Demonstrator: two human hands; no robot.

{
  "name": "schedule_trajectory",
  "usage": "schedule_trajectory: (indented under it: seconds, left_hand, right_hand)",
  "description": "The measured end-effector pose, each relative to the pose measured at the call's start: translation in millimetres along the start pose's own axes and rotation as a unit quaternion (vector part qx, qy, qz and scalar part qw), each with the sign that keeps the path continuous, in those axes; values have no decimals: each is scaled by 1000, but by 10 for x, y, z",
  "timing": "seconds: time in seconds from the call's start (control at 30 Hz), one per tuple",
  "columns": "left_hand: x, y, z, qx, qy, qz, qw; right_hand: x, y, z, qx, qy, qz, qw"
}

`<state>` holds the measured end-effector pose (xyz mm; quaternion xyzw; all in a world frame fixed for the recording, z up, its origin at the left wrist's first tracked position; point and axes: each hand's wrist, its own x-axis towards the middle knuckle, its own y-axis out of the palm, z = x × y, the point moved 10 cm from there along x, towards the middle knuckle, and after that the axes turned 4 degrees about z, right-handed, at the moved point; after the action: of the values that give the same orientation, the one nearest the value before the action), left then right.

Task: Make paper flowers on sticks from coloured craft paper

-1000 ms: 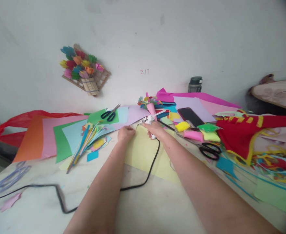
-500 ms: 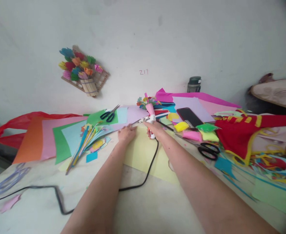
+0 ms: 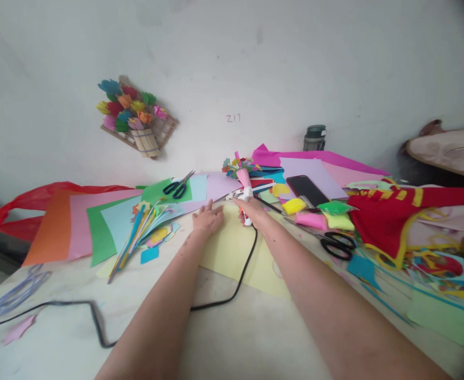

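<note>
My right hand (image 3: 252,209) is wrapped round a white glue gun (image 3: 248,194) with an orange trigger, held over the far part of a pale yellow sheet of paper (image 3: 232,253). From its handle a black cord (image 3: 243,277) loops down across the sheet and passes under my left forearm. My left hand (image 3: 208,218) lies palm down at the sheet's far left corner, fingers spread, holding nothing. Just beyond the glue gun stands a pink paper cone (image 3: 243,177) topped with small coloured paper pieces. The glue gun's nozzle is too small to make out clearly.
To the left are coloured sheets (image 3: 79,221), dark-handled scissors (image 3: 179,186) and paper strips (image 3: 131,243). On the right lie a phone (image 3: 308,190), soft coloured packets (image 3: 310,220), black scissors (image 3: 338,245) and a red cloth (image 3: 378,221). A bottle (image 3: 315,138) stands by the wall.
My left hand has shifted slightly, and its fingers are spread wider and raised a little. My right hand and the glue gun stay almost where they were.
</note>
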<state>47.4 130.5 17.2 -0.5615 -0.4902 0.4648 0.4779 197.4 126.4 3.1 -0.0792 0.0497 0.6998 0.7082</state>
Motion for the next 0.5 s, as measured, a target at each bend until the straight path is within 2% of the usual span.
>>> schedule_trajectory:
  seconds: [0.3,0.5]
  left_hand:
    - [-63,87,126,4,31,40,999]
    - [-100,165,83,17,26,49,998]
  right_hand:
    - [12,45,7,-10,-11,29,999]
    - [-7,54,-2,-26,6,33,999]
